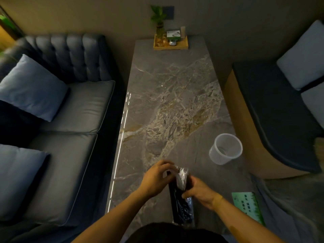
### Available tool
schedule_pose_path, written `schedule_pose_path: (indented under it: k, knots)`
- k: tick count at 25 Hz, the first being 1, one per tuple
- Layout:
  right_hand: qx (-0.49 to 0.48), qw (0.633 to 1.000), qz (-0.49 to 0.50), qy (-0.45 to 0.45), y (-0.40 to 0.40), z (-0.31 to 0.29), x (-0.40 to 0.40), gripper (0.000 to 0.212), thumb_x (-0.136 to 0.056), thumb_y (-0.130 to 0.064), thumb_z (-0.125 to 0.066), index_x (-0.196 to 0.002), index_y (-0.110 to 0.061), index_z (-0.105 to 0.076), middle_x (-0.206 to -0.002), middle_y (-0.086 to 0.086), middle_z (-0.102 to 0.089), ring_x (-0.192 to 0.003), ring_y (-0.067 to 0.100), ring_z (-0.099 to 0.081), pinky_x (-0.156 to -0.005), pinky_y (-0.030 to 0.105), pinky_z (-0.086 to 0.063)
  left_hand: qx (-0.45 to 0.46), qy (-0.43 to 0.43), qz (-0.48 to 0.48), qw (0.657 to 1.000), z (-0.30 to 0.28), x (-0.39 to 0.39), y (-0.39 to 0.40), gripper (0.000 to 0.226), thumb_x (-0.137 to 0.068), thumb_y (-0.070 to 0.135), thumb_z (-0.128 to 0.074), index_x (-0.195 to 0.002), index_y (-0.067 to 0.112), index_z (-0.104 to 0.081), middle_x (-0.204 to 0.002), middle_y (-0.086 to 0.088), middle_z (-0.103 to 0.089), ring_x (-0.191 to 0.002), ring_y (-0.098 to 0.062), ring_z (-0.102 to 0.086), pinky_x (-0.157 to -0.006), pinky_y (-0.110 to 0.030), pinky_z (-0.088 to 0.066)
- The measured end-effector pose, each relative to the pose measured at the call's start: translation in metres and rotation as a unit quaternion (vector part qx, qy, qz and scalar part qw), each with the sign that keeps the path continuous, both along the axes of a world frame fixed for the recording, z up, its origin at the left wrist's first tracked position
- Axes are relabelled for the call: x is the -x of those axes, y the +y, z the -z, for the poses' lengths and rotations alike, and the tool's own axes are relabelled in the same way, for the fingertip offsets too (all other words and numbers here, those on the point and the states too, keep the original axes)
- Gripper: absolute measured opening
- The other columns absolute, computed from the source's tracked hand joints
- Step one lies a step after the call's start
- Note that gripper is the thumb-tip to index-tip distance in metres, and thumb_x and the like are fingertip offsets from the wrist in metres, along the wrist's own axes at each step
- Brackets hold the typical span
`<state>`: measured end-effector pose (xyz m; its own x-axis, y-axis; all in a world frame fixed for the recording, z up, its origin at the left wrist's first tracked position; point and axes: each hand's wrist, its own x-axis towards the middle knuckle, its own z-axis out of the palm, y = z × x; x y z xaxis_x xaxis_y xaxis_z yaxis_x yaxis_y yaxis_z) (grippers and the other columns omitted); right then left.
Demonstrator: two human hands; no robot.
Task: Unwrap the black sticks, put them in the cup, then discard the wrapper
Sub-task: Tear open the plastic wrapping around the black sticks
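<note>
A long bundle of black sticks [182,207] in a clear plastic wrapper [182,176] is held over the near end of the marble table [166,102]. My left hand [157,178] pinches the wrapper's crumpled far end. My right hand [199,192] grips the bundle around its middle from the right. A translucent plastic cup [226,149] stands upright and empty on the table, to the right of and beyond my hands, near the table's right edge.
A green card [249,206] lies at the table's near right corner. A wooden tray [171,44] with a plant and small items sits at the far end. A blue sofa [57,120] with cushions flanks the left, a bench seat [280,120] the right.
</note>
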<state>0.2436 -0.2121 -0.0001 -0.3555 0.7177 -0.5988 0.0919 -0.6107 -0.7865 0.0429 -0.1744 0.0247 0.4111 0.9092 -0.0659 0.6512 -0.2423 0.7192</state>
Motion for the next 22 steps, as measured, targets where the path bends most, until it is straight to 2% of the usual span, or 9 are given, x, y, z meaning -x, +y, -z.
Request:
schedule_pose_path:
  k: [2,5,7,9,11,13,16,19,22]
  knots:
    - [-0.010,0.999,0.032,-0.008,0.001,0.000,-0.001,0.049,-0.080,-0.005,-0.072,-0.126,-0.015,-0.059,-0.118,0.003,-0.070,-0.111,0.015,-0.064,-0.095,0.030,-0.050,0.082,-0.086,-0.048,0.992,-0.005,-0.007,0.004,0.011,-0.087,0.035,-0.065,-0.096,0.030,-0.069,-0.113,0.015,-0.065,-0.101,0.001,-0.061,-0.078,-0.016,-0.048]
    - [-0.012,0.997,0.074,-0.013,0.004,-0.006,0.004,0.035,-0.084,-0.037,-0.068,-0.117,-0.024,-0.067,-0.113,-0.004,-0.074,-0.108,0.010,-0.066,-0.098,0.029,-0.048,0.188,-0.214,-0.119,0.951,-0.011,-0.017,0.011,0.006,-0.089,0.025,-0.068,-0.085,0.021,-0.069,-0.085,0.008,-0.071,-0.080,-0.003,-0.065,-0.072,-0.020,-0.050]
    - [-0.011,0.996,0.087,-0.018,0.006,-0.008,0.005,0.032,-0.084,-0.043,-0.066,-0.110,-0.025,-0.071,-0.107,-0.004,-0.076,-0.104,0.009,-0.068,-0.096,0.028,-0.050,0.232,-0.246,-0.162,0.927,-0.015,-0.023,0.016,0.007,-0.089,0.025,-0.068,-0.082,0.023,-0.069,-0.082,0.002,-0.074,-0.074,-0.005,-0.066,-0.065,-0.017,-0.050]
    - [-0.011,0.997,0.074,-0.017,0.007,-0.011,0.006,0.035,-0.080,-0.048,-0.066,-0.107,-0.027,-0.072,-0.104,-0.006,-0.076,-0.101,0.007,-0.069,-0.090,0.023,-0.051,0.284,-0.269,-0.217,0.894,-0.015,-0.026,0.018,0.008,-0.087,0.029,-0.069,-0.082,0.024,-0.068,-0.087,0.000,-0.078,-0.072,-0.007,-0.069,-0.061,-0.016,-0.052]
    - [-0.008,0.998,0.059,-0.016,0.005,-0.011,0.006,0.037,-0.079,-0.050,-0.067,-0.108,-0.027,-0.072,-0.106,-0.007,-0.076,-0.102,0.006,-0.068,-0.088,0.020,-0.050,0.349,-0.287,-0.253,0.856,-0.011,-0.027,0.017,0.013,-0.085,0.034,-0.070,-0.084,0.022,-0.068,-0.090,0.000,-0.078,-0.073,-0.008,-0.071,-0.059,-0.017,-0.053]
    - [-0.007,0.999,0.046,-0.014,0.004,-0.011,0.003,0.035,-0.082,-0.046,-0.067,-0.110,-0.027,-0.071,-0.108,-0.006,-0.075,-0.104,0.007,-0.067,-0.091,0.022,-0.049,0.390,-0.300,-0.251,0.834,-0.006,-0.026,0.015,0.018,-0.084,0.037,-0.072,-0.088,0.020,-0.071,-0.093,-0.003,-0.079,-0.081,-0.013,-0.074,-0.065,-0.023,-0.056]
    - [-0.009,0.998,0.058,-0.016,0.006,-0.012,0.004,0.025,-0.082,-0.037,-0.071,-0.104,-0.025,-0.073,-0.105,-0.004,-0.076,-0.101,0.010,-0.069,-0.084,0.018,-0.052,0.378,-0.321,-0.244,0.834,-0.002,-0.019,0.016,0.017,-0.082,0.035,-0.072,-0.088,0.019,-0.075,-0.093,-0.007,-0.078,-0.083,-0.018,-0.073,-0.076,-0.033,-0.058]
    - [-0.054,0.992,0.111,-0.039,0.008,-0.017,0.007,0.035,-0.078,-0.029,-0.077,-0.109,-0.026,-0.062,-0.103,-0.006,-0.074,-0.098,0.007,-0.069,-0.075,0.015,-0.053,0.345,-0.310,-0.252,0.849,-0.004,-0.021,0.014,0.012,-0.085,0.030,-0.070,-0.081,0.020,-0.076,-0.081,-0.004,-0.077,-0.072,-0.017,-0.070,-0.069,-0.029,-0.058]
    - [-0.105,0.984,0.124,-0.072,0.015,-0.021,0.016,0.037,-0.077,-0.027,-0.077,-0.106,-0.027,-0.053,-0.097,-0.006,-0.073,-0.095,0.006,-0.068,-0.075,0.017,-0.053,0.342,-0.334,-0.267,0.837,-0.006,-0.023,0.011,0.012,-0.088,0.025,-0.069,-0.079,0.020,-0.076,-0.080,-0.007,-0.077,-0.071,-0.018,-0.071,-0.068,-0.028,-0.057]
